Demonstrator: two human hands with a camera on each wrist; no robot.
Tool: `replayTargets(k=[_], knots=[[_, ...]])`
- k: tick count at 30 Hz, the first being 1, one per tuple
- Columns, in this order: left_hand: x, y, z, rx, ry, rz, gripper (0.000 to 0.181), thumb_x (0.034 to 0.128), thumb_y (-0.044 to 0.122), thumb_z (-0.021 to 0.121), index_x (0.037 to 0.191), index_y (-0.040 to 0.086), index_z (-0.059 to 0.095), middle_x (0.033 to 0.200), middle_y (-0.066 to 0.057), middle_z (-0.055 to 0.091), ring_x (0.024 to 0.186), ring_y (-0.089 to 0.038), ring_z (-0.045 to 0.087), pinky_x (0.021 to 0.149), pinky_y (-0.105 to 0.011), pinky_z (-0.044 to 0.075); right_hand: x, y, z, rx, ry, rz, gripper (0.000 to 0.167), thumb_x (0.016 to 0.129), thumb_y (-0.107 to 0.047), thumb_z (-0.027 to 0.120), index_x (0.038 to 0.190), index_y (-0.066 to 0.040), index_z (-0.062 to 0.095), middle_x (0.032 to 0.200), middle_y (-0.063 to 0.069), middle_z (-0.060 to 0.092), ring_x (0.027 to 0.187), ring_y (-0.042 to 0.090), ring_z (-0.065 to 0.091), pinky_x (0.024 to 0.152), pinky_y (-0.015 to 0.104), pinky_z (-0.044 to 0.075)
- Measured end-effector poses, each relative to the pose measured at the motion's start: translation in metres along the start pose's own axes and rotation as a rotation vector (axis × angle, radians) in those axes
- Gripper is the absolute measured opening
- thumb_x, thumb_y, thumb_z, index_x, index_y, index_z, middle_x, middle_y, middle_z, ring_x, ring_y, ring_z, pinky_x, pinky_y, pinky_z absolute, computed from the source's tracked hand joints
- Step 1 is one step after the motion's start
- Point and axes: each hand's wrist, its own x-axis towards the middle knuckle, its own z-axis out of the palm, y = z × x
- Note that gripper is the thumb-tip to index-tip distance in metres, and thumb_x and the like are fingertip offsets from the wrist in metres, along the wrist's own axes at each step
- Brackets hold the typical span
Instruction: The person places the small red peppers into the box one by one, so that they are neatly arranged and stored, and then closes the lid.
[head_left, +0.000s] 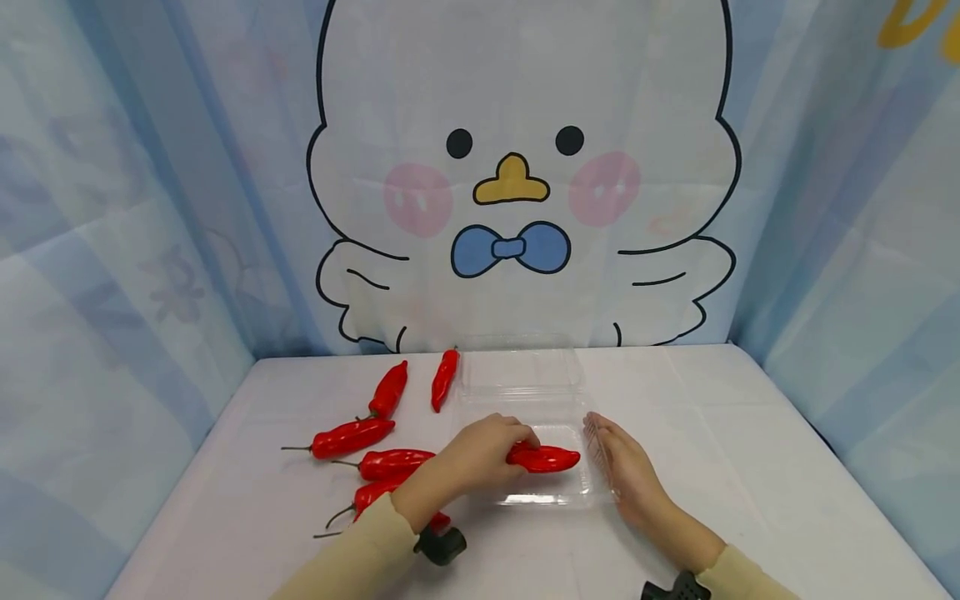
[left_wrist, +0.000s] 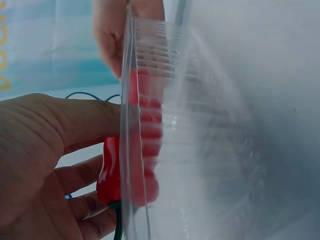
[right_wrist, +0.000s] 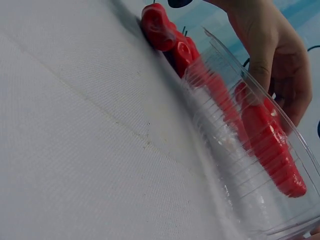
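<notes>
My left hand [head_left: 487, 450] grips a red chili pepper [head_left: 551, 458] and holds it over the clear plastic container [head_left: 555, 493]. In the left wrist view the pepper's green stem [left_wrist: 118, 220] hangs beside the fingers, and the container's wall crosses in front of its body. From the right wrist view the pepper [right_wrist: 275, 150] shows through the ribbed wall, its tip pointing away from the left hand. My right hand [head_left: 633, 471] rests along the outside of the container's right wall, fingers extended. Its thumb is hard to make out.
Several red peppers [head_left: 352, 437] lie on the white table left of the container, some partly behind the left forearm. One pepper [head_left: 445, 381] is beside the container's raised lid [head_left: 517, 367]. A printed curtain [head_left: 517, 308] borders the table's back.
</notes>
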Motion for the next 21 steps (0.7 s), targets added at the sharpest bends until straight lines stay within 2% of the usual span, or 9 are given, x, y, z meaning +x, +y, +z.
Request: replayTargets(k=[8,14,21], knots=[[0.006,0.008,0.009,-0.026,-0.006,-0.007,0.035,0.0850,0.023,0.085,0.119,0.024,0.075,0.106,0.008,0.069,0.095,-0.007,0.058,0.081,-0.024,0.054,0.001,0.002,-0.001,0.027,-0.025,-0.011,0.054,0.113,-0.015,0.022,0.162,0.006,0.016,0.172,0.018,0.016,0.160,0.030,0.010,0.128,0.045,0.011],[0.010,0.012,0.015,-0.043,-0.034,-0.001,0.033,0.0858,0.025,0.084,0.117,0.025,0.075,0.105,0.009,0.070,0.094,-0.006,0.058,0.079,-0.022,0.053,0.000,0.001,-0.002,0.027,-0.039,-0.012,0.054,0.113,-0.017,0.023,0.162,0.005,0.014,0.172,0.017,0.014,0.161,0.030,0.009,0.127,0.046,0.011],[0.014,0.014,0.017,-0.059,-0.043,0.006,0.033,0.0857,0.026,0.085,0.117,0.025,0.076,0.102,0.010,0.071,0.091,-0.004,0.058,0.079,-0.021,0.052,-0.001,0.001,-0.002,-0.012,-0.006,0.004,0.054,0.114,-0.019,0.025,0.163,0.002,0.019,0.172,0.015,0.018,0.161,0.030,0.012,0.126,0.045,0.016]])
